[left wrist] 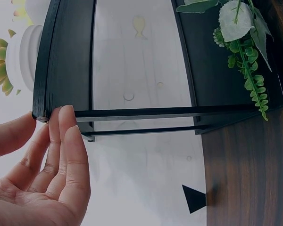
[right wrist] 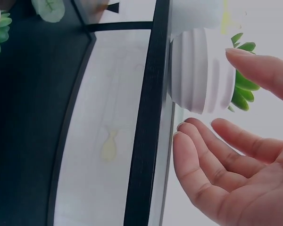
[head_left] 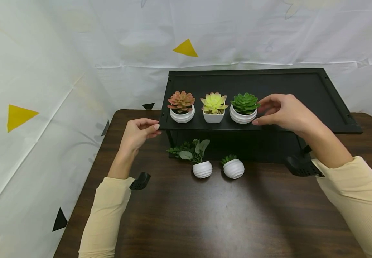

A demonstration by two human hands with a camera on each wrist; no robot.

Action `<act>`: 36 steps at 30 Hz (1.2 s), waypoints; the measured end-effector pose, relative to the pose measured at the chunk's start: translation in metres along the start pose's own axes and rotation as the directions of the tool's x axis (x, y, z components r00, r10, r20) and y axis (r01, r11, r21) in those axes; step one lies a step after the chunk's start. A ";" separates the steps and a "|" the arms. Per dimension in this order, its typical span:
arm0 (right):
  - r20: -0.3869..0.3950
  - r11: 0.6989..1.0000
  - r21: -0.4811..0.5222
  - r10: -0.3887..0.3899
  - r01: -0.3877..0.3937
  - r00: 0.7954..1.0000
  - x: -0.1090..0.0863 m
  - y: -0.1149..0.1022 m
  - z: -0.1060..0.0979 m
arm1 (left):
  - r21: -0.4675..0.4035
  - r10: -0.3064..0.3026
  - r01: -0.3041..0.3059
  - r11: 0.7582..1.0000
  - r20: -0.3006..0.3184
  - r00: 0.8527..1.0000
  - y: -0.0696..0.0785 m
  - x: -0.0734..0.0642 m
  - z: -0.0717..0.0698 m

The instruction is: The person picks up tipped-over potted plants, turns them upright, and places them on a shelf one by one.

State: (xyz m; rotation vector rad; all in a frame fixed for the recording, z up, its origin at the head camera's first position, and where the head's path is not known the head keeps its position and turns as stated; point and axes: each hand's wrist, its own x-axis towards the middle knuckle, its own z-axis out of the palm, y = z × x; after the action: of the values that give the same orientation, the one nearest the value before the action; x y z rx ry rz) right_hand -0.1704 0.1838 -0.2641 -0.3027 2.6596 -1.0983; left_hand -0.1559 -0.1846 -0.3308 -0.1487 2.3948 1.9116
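Observation:
A black two-tier shelf [head_left: 289, 93] stands at the back of the table. My left hand [head_left: 139, 133] pinches its front left corner, thumb and fingertips on either side of the board's edge in the left wrist view. Three potted succulents line the upper board: an orange one [head_left: 181, 101], a yellow-green one [head_left: 214, 103] in a square pot, and a green one [head_left: 245, 104]. Beside the green one is my right hand [head_left: 282, 111], fingers spread loosely. In the right wrist view, the thumb overlaps the white round pot [right wrist: 198, 70] and the other fingertips show a gap from it.
Before the lower board, a leafy plant in a white ribbed pot [head_left: 202, 170] and a small succulent in a tilted white pot [head_left: 233, 169] sit on the dark wooden table [head_left: 205, 222]. White patterned sheets [head_left: 44, 71] hang behind and to the left.

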 end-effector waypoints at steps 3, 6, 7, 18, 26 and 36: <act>0.003 1.000 0.013 0.005 -0.005 1.000 -0.003 0.002 0.000 | 0.002 -0.001 0.001 1.000 0.000 1.000 0.000 0.000 0.000; 0.002 1.000 0.029 0.008 -0.008 1.000 -0.006 0.003 -0.001 | 0.002 -0.003 0.003 1.000 0.002 1.000 0.000 0.000 0.000; 0.002 1.000 0.028 0.011 -0.011 1.000 -0.008 0.004 -0.001 | 0.002 -0.002 0.002 1.000 0.002 1.000 0.000 0.000 0.000; 0.022 1.000 0.007 0.005 -0.005 1.000 -0.021 0.011 -0.003 | 0.005 0.003 -0.003 1.000 0.003 1.000 0.000 -0.001 0.000; 0.043 1.000 -0.010 -0.021 0.021 0.999 -0.028 0.014 -0.001 | 0.013 0.003 -0.003 1.000 0.007 1.000 0.000 -0.001 -0.001; 0.045 0.999 0.003 -0.050 0.050 0.998 -0.037 0.018 0.006 | 0.020 0.009 -0.009 1.000 0.005 1.000 -0.001 0.000 -0.001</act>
State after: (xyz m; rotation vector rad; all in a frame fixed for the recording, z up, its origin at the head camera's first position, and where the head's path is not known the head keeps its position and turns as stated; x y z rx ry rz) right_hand -0.1348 0.2028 -0.2753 -0.3906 2.6247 -1.0958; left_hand -0.1559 -0.1855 -0.3316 -0.1320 2.4144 1.8893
